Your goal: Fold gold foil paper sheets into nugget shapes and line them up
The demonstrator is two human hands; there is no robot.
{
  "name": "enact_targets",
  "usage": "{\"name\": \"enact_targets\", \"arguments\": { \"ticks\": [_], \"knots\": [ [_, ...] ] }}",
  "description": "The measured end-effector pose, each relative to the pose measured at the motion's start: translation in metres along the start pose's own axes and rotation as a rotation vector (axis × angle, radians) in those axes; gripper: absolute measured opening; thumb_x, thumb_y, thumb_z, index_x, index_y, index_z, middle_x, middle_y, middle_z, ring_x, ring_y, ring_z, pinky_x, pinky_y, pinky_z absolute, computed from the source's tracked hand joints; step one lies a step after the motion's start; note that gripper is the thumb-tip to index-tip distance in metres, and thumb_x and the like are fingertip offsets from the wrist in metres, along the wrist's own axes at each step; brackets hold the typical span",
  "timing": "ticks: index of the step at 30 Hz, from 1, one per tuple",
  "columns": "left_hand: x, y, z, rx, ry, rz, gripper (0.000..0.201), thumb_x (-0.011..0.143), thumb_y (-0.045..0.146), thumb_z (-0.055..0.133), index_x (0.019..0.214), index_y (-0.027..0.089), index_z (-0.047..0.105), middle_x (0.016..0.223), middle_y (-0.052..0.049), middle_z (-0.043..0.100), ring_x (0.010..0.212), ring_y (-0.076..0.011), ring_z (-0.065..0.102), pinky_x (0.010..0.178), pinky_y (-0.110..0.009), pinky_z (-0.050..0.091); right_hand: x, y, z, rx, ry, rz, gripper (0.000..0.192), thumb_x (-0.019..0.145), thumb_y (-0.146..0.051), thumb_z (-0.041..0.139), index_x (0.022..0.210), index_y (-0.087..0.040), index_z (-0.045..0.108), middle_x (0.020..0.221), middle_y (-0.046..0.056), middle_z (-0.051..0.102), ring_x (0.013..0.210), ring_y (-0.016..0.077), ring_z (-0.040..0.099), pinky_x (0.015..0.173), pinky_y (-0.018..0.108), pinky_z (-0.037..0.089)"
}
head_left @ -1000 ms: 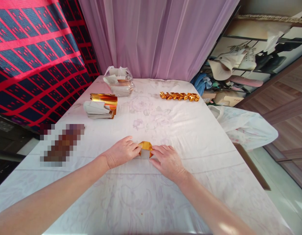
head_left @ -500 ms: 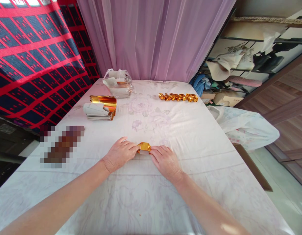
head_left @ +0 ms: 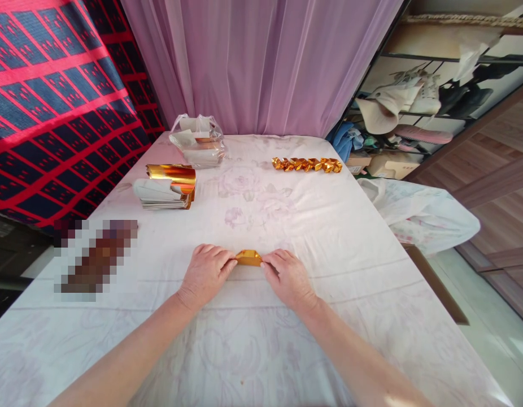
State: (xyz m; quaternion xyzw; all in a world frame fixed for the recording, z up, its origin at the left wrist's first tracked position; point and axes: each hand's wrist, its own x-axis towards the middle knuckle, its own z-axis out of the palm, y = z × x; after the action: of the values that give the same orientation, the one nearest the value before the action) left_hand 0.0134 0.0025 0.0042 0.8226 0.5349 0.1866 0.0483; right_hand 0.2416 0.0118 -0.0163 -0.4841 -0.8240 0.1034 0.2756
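Between my two hands a small folded piece of gold foil paper (head_left: 249, 258) rests at or just above the cloth-covered table (head_left: 244, 345). My left hand (head_left: 206, 272) pinches its left end between thumb and fingers. At the right end, my right hand (head_left: 290, 277) pinches it the same way. The foil has a flat front face and a raised ridge on top. Farther off on the right lies a row of folded gold foil pieces (head_left: 307, 164). On the left stands a stack of gold and white paper sheets (head_left: 166, 195), its top ones curled.
Behind the stack sits a clear plastic bag (head_left: 200, 144) with more paper inside. A pixelated patch (head_left: 96, 257) hides something at the left. A purple curtain (head_left: 253, 68) hangs at the far edge. Right of the table are a shoe rack (head_left: 414, 116) and a white plastic bag (head_left: 431, 217).
The foil piece has been turned so its flat gold side faces me and its pale underside no longer shows. My left fingers have shifted their hold. The view has moved slightly.
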Motion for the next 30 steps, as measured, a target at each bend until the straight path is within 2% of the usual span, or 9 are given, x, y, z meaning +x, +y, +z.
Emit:
{"name": "enact_targets", "arguments": {
  "ticks": [10,15,26,30],
  "knots": [
    [0.008,0.010,0.000,0.038,0.019,-0.101,0.024,0.096,0.031,0.049,0.076,0.021,0.059,0.075,-0.002,0.065,0.073,-0.0200,0.055,0.071,-0.036,0.038,0.000,-0.004,0.001,-0.085,-0.008,0.069,0.014,0.092,-0.020,0.052,0.094,-0.022,0.066,0.083,0.003,0.069,0.078,0.0188,0.063,0.071,0.031,0.045],
    [0.011,0.012,0.002,0.083,-0.013,-0.132,0.022,0.094,0.029,0.051,0.075,0.021,0.057,0.074,-0.002,0.063,0.073,-0.0215,0.055,0.070,-0.037,0.038,-0.002,-0.007,0.001,-0.082,0.011,0.039,0.012,0.094,-0.021,0.051,0.099,-0.021,0.062,0.086,0.004,0.068,0.080,0.0191,0.063,0.071,0.031,0.045],
    [0.009,0.013,0.003,0.115,0.028,-0.111,0.019,0.094,0.026,0.051,0.076,0.021,0.055,0.075,-0.003,0.060,0.073,-0.0209,0.054,0.070,-0.037,0.039,0.006,-0.008,0.001,-0.109,-0.023,0.070,0.017,0.095,-0.022,0.049,0.085,-0.023,0.063,0.078,0.002,0.066,0.072,0.0176,0.061,0.066,0.030,0.040],
    [0.008,0.013,0.004,0.096,0.017,-0.133,0.019,0.094,0.026,0.051,0.076,0.021,0.055,0.076,-0.003,0.059,0.074,-0.0212,0.054,0.071,-0.038,0.040,0.007,-0.009,0.001,-0.126,-0.032,0.077,0.017,0.095,-0.023,0.049,0.086,-0.022,0.062,0.077,0.002,0.065,0.071,0.0177,0.060,0.064,0.030,0.039]
  ]
}}
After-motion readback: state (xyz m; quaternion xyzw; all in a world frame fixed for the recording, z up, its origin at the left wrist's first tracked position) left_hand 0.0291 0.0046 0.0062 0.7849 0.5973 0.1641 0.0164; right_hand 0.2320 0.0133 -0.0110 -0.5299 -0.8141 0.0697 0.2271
